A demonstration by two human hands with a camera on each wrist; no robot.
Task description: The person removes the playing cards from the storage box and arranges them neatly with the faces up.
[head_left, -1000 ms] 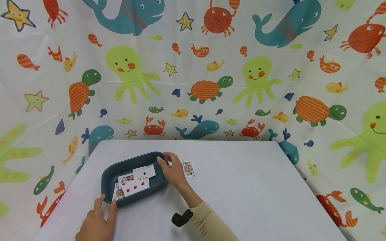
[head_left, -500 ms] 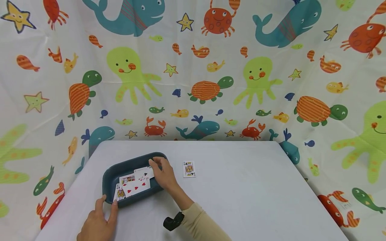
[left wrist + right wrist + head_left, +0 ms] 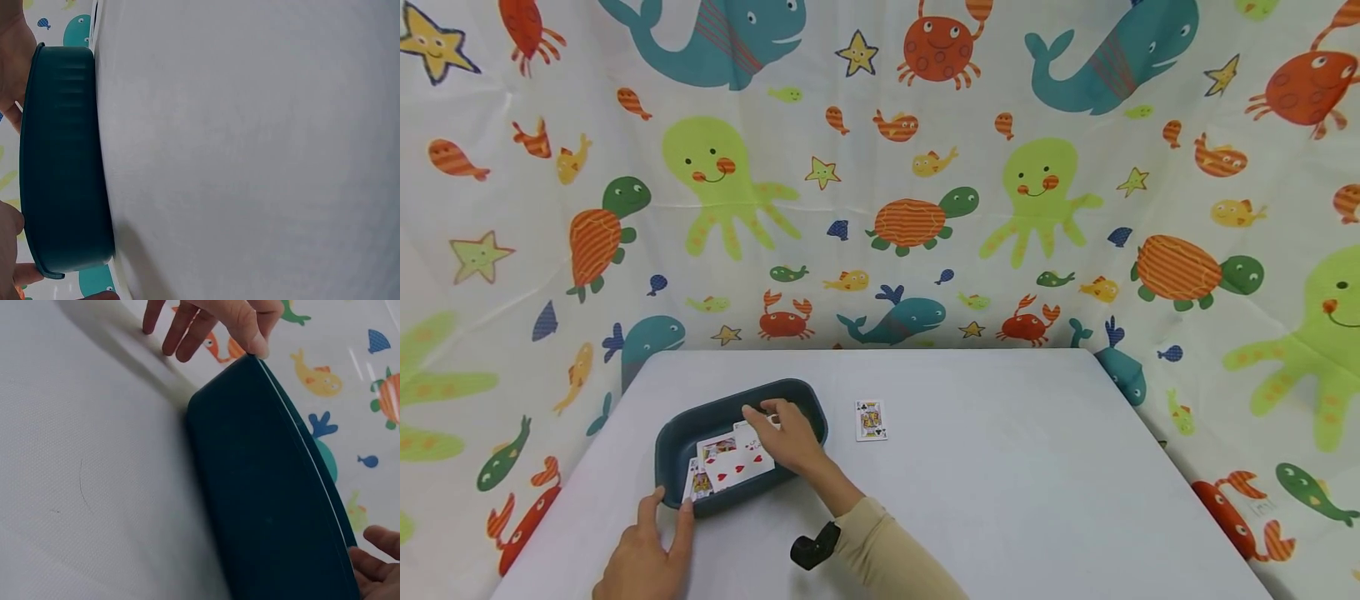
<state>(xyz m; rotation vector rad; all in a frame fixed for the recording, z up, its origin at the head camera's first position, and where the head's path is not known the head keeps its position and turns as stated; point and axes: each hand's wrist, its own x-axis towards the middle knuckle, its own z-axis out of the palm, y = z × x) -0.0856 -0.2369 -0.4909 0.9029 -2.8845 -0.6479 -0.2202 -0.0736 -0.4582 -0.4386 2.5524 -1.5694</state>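
A dark teal tray (image 3: pixel 667 454) stands at an angle on the left of the white table. Several playing cards lie overlapping in it, among them a hearts card (image 3: pixel 737 471) and a face card (image 3: pixel 702 485). My left hand (image 3: pixel 642 550) holds the tray's near left corner, thumb on the near side and forefinger at the end. Over the tray's right part is my right hand (image 3: pixel 790 442), thumb and forefinger spread above the upper cards; it partly covers them. Whether its fingertips touch a card cannot be seen. Both wrist views show mainly the tray's outer wall (image 3: pixel 62 156).
A clubs face card (image 3: pixel 871 421) lies face up on the table, right of the tray. White table surface (image 3: pixel 1015 483) stretches to the right. A curtain (image 3: pixel 895 183) printed with sea animals hangs behind and at both sides.
My right hand has let go of the tray's right end and moved left, in over the cards. The clubs face card is now fully uncovered. My left hand stays at its corner.
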